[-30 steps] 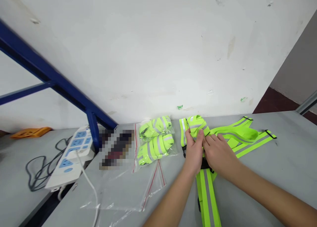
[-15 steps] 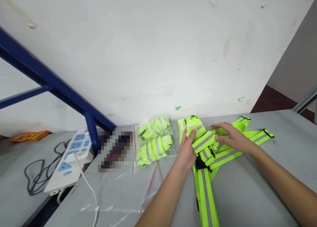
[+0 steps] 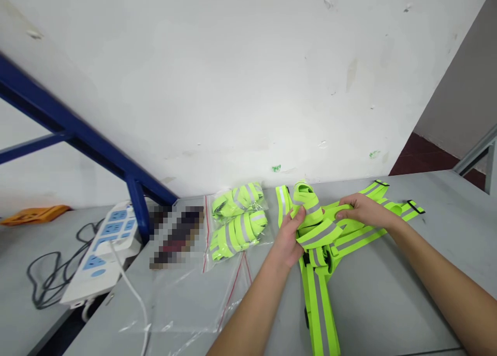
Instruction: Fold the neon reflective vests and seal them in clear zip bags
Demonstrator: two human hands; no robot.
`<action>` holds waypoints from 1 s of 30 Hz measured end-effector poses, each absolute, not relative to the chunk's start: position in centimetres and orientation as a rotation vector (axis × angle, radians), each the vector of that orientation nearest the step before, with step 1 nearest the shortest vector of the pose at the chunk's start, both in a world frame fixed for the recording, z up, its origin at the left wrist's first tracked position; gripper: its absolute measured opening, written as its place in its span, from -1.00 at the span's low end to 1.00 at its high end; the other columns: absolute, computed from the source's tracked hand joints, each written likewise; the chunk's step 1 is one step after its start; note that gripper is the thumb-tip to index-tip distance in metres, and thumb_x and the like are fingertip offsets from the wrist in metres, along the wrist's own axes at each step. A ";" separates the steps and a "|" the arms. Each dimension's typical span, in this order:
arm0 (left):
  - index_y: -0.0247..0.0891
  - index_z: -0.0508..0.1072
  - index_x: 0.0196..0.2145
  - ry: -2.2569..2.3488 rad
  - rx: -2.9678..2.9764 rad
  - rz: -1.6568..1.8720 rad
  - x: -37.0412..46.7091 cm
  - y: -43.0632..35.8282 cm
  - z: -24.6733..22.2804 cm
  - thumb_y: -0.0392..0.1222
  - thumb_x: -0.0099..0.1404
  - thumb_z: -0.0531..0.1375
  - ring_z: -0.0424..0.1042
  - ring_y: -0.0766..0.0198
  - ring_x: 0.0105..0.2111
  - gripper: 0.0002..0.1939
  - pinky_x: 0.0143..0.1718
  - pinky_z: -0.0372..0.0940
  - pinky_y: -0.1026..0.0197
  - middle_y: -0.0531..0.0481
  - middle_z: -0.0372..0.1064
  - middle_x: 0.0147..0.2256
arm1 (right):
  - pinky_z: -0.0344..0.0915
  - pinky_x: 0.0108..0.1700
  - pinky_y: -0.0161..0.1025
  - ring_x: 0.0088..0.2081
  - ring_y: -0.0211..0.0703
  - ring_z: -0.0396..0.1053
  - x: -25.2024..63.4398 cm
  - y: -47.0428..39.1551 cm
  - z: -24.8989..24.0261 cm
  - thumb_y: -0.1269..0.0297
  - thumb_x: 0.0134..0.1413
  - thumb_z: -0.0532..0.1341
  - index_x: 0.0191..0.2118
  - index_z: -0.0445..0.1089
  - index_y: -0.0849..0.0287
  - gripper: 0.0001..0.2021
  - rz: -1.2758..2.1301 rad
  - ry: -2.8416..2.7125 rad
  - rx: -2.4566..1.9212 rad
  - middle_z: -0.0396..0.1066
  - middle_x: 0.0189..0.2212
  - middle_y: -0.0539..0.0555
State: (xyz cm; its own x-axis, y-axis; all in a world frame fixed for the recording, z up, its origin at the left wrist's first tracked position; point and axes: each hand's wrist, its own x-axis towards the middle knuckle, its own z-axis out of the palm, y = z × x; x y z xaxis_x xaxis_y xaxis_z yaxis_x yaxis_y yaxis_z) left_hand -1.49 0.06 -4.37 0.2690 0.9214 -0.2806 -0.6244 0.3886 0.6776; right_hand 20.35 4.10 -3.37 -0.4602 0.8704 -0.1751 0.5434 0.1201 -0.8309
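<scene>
My left hand [image 3: 287, 240] is wrapped round a bundle of rolled yellow-green reflective strap [image 3: 306, 203], its thumb on the near side. To the right, my right hand [image 3: 361, 211] pinches a length of the same strap between thumb and fingers. Under and around both hands lie more reflective straps [image 3: 322, 309] with black buckles, spread over the grey table. Left of my left hand, two rolled strap bundles [image 3: 238, 234] rest in clear plastic bags.
Clear bags with red seal lines [image 3: 194, 299] lie on the table [image 3: 380, 294] at front left. Further left are a white power strip [image 3: 97, 262], cables, a blue metal frame [image 3: 89, 138] and an orange object [image 3: 37, 214]. A white wall stands behind.
My right hand was apart from the strap with its fingers spread and now pinches it. The strap between my hands has shifted. The view has moved slightly right.
</scene>
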 end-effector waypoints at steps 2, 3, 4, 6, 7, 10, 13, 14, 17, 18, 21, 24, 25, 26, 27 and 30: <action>-0.31 0.47 -0.18 0.727 0.422 1.083 -1.7 0.3 -4.6 0.06 0.06 0.35 0.53 0.03 -0.27 -0.54 -0.22 0.40 0.08 -0.11 0.53 -0.36 | 0.17 -0.42 -0.25 -0.49 -0.19 0.24 20.4 4.4 -4.3 -0.13 -0.01 0.21 -0.42 0.40 0.15 -0.61 0.984 -2.071 -1.535 0.30 -0.55 -0.05; -0.32 0.48 -0.22 0.726 0.381 1.065 -1.8 0.4 -4.7 0.09 0.08 0.32 0.53 0.04 -0.29 -0.56 -0.24 0.41 0.09 -0.11 0.53 -0.38 | 0.17 -0.40 -0.23 -0.46 -0.17 0.25 20.3 4.4 -4.7 -0.12 0.01 0.20 -0.38 0.40 0.15 -0.62 0.791 -2.068 -1.581 0.32 -0.51 -0.03; -0.32 0.49 -0.25 0.716 0.344 1.047 -1.9 0.5 -4.8 0.12 0.11 0.29 0.53 0.06 -0.31 -0.57 -0.26 0.41 0.10 -0.10 0.52 -0.40 | 0.21 -0.34 -0.19 -0.40 -0.11 0.29 20.1 4.3 -4.9 -0.09 0.04 0.20 -0.30 0.40 0.15 -0.64 0.583 -2.057 -1.581 0.36 -0.43 0.02; -0.31 0.49 -0.27 0.684 0.291 1.034 -2.1 0.8 -4.7 0.15 0.16 0.23 0.53 0.06 -0.32 -0.58 -0.27 0.42 0.09 -0.09 0.51 -0.41 | 0.22 -0.14 -0.05 -0.19 0.02 0.31 19.6 3.6 -5.0 0.00 0.11 0.18 -0.13 0.37 0.15 -0.66 0.202 -2.034 -1.458 0.38 -0.22 0.15; -0.30 0.49 -0.26 0.670 0.280 1.042 -2.1 0.9 -4.7 0.15 0.18 0.22 0.53 0.06 -0.30 -0.58 -0.26 0.42 0.09 -0.09 0.51 -0.39 | 0.18 -0.06 0.01 -0.10 0.06 0.29 19.2 3.1 -4.8 0.06 0.14 0.17 -0.09 0.35 0.15 -0.68 0.073 -2.038 -1.356 0.36 -0.14 0.20; -0.29 0.48 -0.20 0.678 0.303 1.117 -1.9 0.9 -4.2 0.12 0.18 0.23 0.52 0.05 -0.21 -0.59 -0.19 0.41 0.09 -0.09 0.52 -0.29 | 0.14 0.03 0.03 -0.03 0.04 0.26 17.7 1.1 -4.1 0.19 0.24 0.07 -0.08 0.33 0.13 -0.78 0.049 -2.101 -1.065 0.34 -0.10 0.20; -0.27 0.45 -0.09 0.741 0.365 1.227 -1.5 0.7 -3.8 0.07 0.17 0.27 0.49 0.05 -0.13 -0.56 -0.13 0.40 0.10 -0.11 0.50 -0.15 | 0.20 0.00 -0.04 -0.04 0.00 0.28 16.1 -0.4 -3.5 0.20 0.24 0.08 0.05 0.23 0.12 -0.70 0.271 -2.058 -1.011 0.35 -0.09 0.18; -0.24 0.41 -0.03 0.764 0.381 1.260 -1.3 0.6 -3.8 0.05 0.17 0.28 0.48 0.05 -0.11 -0.53 -0.12 0.40 0.10 -0.11 0.48 -0.09 | 0.22 0.00 -0.06 -0.03 0.00 0.28 15.7 -0.6 -3.4 0.19 0.23 0.10 0.10 0.19 0.12 -0.65 0.328 -2.037 -1.036 0.34 -0.08 0.18; -0.04 0.18 0.20 0.846 0.377 1.328 -0.9 0.3 -3.7 -0.03 0.17 0.30 0.47 0.09 -0.07 -0.32 -0.10 0.40 0.11 -0.06 0.41 0.03 | 0.24 0.00 -0.08 -0.02 -0.03 0.27 15.2 -0.6 -3.4 0.21 0.24 0.11 0.09 0.24 0.07 -0.68 0.364 -2.102 -1.031 0.32 -0.06 0.16; 0.03 0.06 0.26 0.872 0.364 1.336 -0.8 0.2 -3.7 -0.04 0.17 0.31 0.47 0.11 -0.06 -0.23 -0.09 0.39 0.13 -0.04 0.39 0.05 | 0.23 0.01 -0.07 -0.02 -0.04 0.26 15.2 -0.5 -3.4 0.22 0.25 0.11 0.03 0.30 0.06 -0.74 0.340 -2.150 -1.000 0.31 -0.07 0.16; 0.13 -0.24 0.32 0.929 0.337 1.346 -0.4 -0.1 -3.7 -0.06 0.17 0.31 0.45 0.16 -0.02 -0.03 -0.07 0.38 0.19 -0.01 0.34 0.11 | 0.23 -0.02 -0.08 -0.03 -0.03 0.23 15.2 -0.3 -3.3 0.22 0.25 0.11 -0.15 0.40 0.08 -0.84 0.265 -2.258 -0.959 0.30 -0.09 0.16; 0.13 -0.31 0.33 0.983 0.347 1.332 -0.1 -0.3 -3.6 -0.03 0.18 0.30 0.39 0.17 0.05 0.01 -0.04 0.35 0.23 0.00 0.29 0.15 | 0.22 -0.09 -0.09 -0.09 -0.02 0.21 15.0 -0.7 -3.0 0.16 0.20 0.16 -0.13 0.42 0.07 -0.81 0.178 -2.346 -1.000 0.27 -0.11 0.17; 0.12 -0.31 0.33 1.003 0.354 1.330 0.0 -0.4 -3.6 -0.03 0.18 0.30 0.35 0.18 0.09 0.01 -0.03 0.34 0.24 0.01 0.27 0.16 | 0.21 -0.12 -0.10 -0.13 -0.03 0.20 14.9 -1.0 -2.8 0.16 0.20 0.17 -0.13 0.43 0.06 -0.81 0.141 -2.365 -1.020 0.27 -0.13 0.17; 0.12 -0.32 0.33 1.017 0.364 1.331 0.0 -0.4 -3.6 -0.02 0.17 0.30 0.31 0.19 0.13 0.01 0.00 0.32 0.25 0.02 0.26 0.17 | 0.19 -0.16 -0.12 -0.18 -0.05 0.19 14.7 -1.2 -2.7 0.17 0.19 0.17 -0.16 0.44 0.06 -0.83 0.105 -2.376 -1.040 0.27 -0.17 0.16; 0.11 -0.32 0.33 1.028 0.376 1.333 0.1 -0.4 -3.7 -0.02 0.17 0.30 0.27 0.20 0.16 0.02 0.03 0.29 0.26 0.03 0.24 0.19 | 0.16 -0.20 -0.14 -0.22 -0.07 0.18 14.5 -1.4 -2.6 0.19 0.19 0.18 -0.23 0.45 0.06 -0.87 0.069 -2.378 -1.054 0.26 -0.21 0.14; 0.11 -0.30 0.33 1.086 0.396 1.331 0.2 -0.5 -3.7 0.02 0.15 0.31 0.18 0.22 0.21 0.02 0.09 0.23 0.27 0.05 0.14 0.24 | 0.05 -0.27 -0.18 -0.30 -0.12 0.12 13.6 -2.1 -2.7 0.28 0.13 0.22 -0.45 0.40 0.13 -0.85 -0.115 -2.349 -1.036 0.25 -0.33 0.09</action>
